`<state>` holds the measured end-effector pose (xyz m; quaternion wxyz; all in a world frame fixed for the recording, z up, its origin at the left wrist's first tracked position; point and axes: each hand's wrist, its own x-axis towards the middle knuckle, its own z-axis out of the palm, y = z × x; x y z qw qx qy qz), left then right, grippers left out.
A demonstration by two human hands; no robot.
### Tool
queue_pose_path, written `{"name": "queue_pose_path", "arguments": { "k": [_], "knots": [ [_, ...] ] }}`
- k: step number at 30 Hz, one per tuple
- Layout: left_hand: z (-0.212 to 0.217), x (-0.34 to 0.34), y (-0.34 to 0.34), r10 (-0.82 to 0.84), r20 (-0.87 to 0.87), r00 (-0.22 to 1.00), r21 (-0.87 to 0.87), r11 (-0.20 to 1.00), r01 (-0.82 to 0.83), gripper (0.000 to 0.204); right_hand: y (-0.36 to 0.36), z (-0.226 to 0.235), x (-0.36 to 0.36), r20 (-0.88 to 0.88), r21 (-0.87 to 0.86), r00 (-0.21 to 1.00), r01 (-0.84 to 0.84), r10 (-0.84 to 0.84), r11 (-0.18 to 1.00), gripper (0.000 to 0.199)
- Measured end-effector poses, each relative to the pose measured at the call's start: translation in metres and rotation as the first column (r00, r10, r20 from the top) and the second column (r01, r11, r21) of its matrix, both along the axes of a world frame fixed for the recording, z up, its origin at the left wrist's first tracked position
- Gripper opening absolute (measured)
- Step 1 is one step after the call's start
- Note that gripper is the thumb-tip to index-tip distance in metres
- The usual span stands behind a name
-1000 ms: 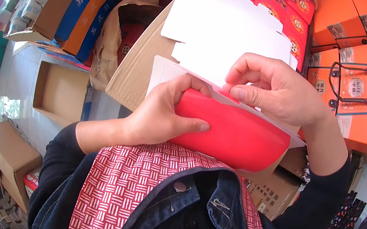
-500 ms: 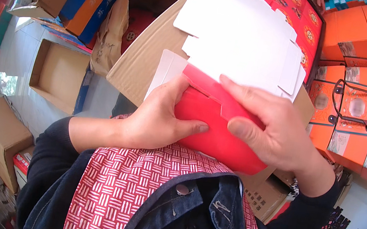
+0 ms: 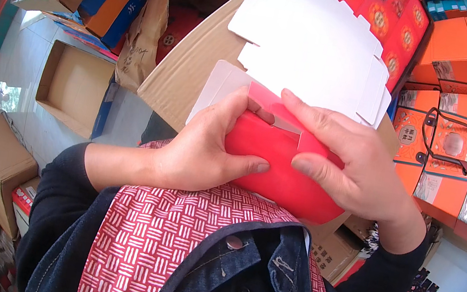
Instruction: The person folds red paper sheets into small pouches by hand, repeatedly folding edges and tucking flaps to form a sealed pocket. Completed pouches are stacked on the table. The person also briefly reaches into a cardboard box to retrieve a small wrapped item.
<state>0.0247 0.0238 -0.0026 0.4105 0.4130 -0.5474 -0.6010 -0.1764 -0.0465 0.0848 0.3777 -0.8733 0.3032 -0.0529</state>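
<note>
Since the first frame, the right hand (image 3: 355, 165) has come down from a curled pinch above the edge and now lies along the folded red flap (image 3: 269, 104). Held in both hands, the red box (image 3: 267, 163) is in front of the checked apron (image 3: 172, 222), near the near side of the brown cardboard (image 3: 197, 67); whether it rests on anything, I cannot tell. Left hand (image 3: 203, 141) grips its left end, thumb on the red face, fingers bent over the top edge. Right fingers hold the flap between long fingers and thumb, just right of a slit gaping between flap and face.

Pressing harder there could crease the card or buckle the rounded face, as the box looks thin and hollow; a flap pushed in askew might tear at the slit's corner.

Beyond, white card blanks (image 3: 311, 42) cover most of the cardboard toward its far edge, leaving a bare strip along the left edge down to the left corner. Past the right edge, orange boxes (image 3: 439, 197) stand well apart from the right hand, leaving its wrist some room; the apron limits movement toward the body.
</note>
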Motion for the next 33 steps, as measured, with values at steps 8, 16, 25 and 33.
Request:
{"name": "queue_pose_path", "arguments": {
  "k": [8,16,25,33],
  "knots": [
    [-0.003,-0.002,-0.001,0.004,-0.096,0.995,-0.094,0.995,-0.013,0.057,-0.005,-0.015,0.000,0.014,0.064,0.996,0.083,-0.085,0.994,0.041],
    [-0.002,-0.003,-0.001,0.018,-0.139,0.990,0.020,1.000,-0.015,0.060,-0.004,-0.015,0.005,0.009,0.093,0.994,0.111,-0.112,0.990,0.043],
    [0.002,0.002,-0.001,-0.012,-0.184,0.983,0.229,0.972,0.055,0.047,0.003,-0.007,0.012,-0.131,0.037,0.981,0.152,-0.146,0.988,0.042],
    [-0.002,-0.003,0.001,0.094,-0.317,0.944,0.206,0.978,-0.029,0.036,0.003,-0.004,0.010,-0.164,0.011,0.978,0.129,-0.125,0.992,0.042]
  ]
}}
